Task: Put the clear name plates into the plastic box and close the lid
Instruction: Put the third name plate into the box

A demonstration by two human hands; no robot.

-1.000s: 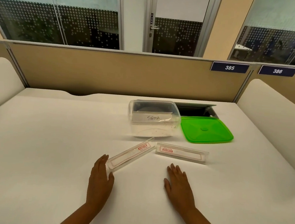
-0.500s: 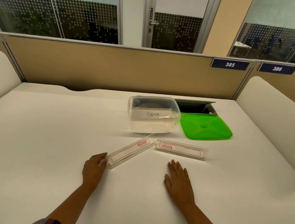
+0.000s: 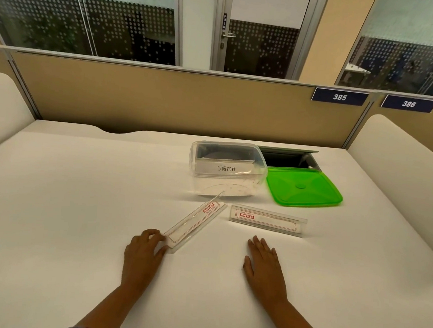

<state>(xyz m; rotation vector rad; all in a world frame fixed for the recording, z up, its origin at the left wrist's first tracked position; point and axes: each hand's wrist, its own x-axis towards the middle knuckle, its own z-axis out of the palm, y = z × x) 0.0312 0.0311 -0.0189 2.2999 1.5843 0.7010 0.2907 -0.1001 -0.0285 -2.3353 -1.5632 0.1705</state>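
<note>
Two clear name plates with red print lie on the white desk. The left plate lies at a slant, and my left hand pinches its near end between fingers and thumb. The right plate lies apart from both hands. My right hand rests flat on the desk below it, fingers spread, holding nothing. Behind the plates stands the clear plastic box, open, with a plate marked SIGMA inside. The green lid lies flat to the right of the box.
An open cable hatch is sunk into the desk behind the lid. A tan partition closes the far edge, and white rounded dividers flank both sides.
My left hand slid back from lying flat over the slanted plate's near end and now pinches that end. The right hand stayed flat on the desk.
</note>
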